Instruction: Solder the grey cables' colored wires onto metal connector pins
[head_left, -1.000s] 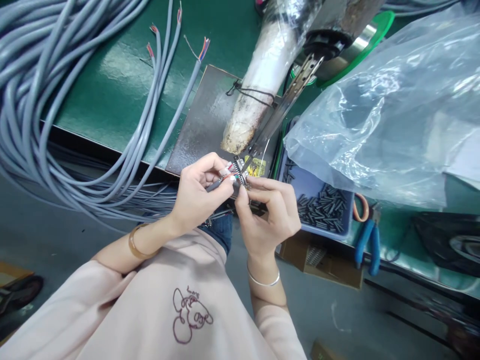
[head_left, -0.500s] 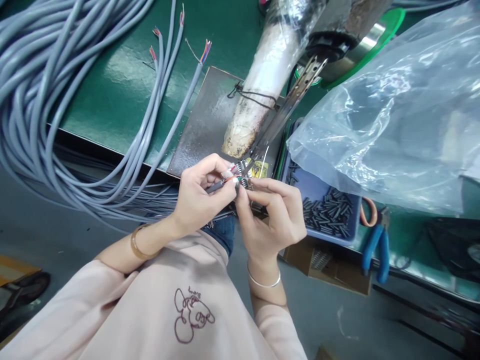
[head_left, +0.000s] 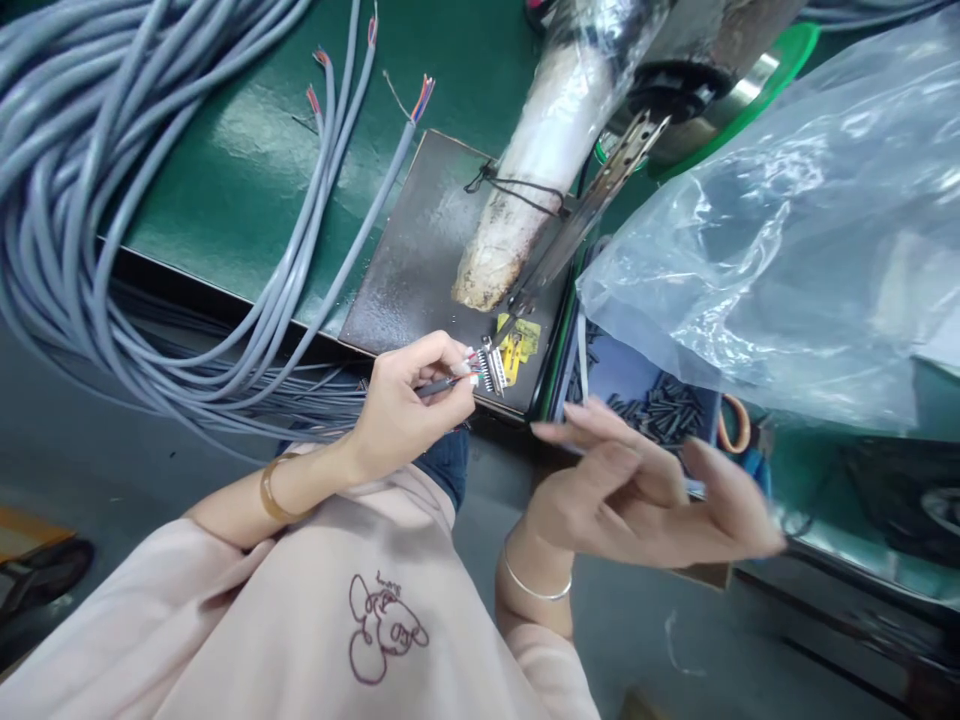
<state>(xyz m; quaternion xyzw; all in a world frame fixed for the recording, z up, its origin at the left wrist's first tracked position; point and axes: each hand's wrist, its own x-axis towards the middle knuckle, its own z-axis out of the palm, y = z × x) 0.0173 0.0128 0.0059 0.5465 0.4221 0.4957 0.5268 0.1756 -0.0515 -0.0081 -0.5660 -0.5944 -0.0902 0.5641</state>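
Note:
My left hand (head_left: 416,395) pinches the end of a grey cable (head_left: 437,387) whose thin coloured wires stick out past the fingertips. Right at those fingertips is a metal connector (head_left: 492,368) with a row of pins, lying over a yellow piece (head_left: 519,348) on the dark plate (head_left: 409,255). A soldering iron's (head_left: 555,255) tip points down beside the connector. My right hand (head_left: 637,490) is off to the right with its fingers apart, blurred by motion. It hovers in front of a blue bin (head_left: 619,365) of short black tubes (head_left: 667,410) and appears to hold nothing.
Looped grey cables (head_left: 67,190) with stripped ends cover the left of the green table (head_left: 217,150). A white wrapped tube (head_left: 521,180) hangs over the plate. A clear plastic bag (head_left: 780,230) lies on the right, with blue-handled pliers (head_left: 759,465) below it. A green-rimmed spool (head_left: 750,100) stands behind.
My right hand has let go at the connector and swung right toward the bin, its fingers spreading. My left hand has stayed near the connector with the cable.

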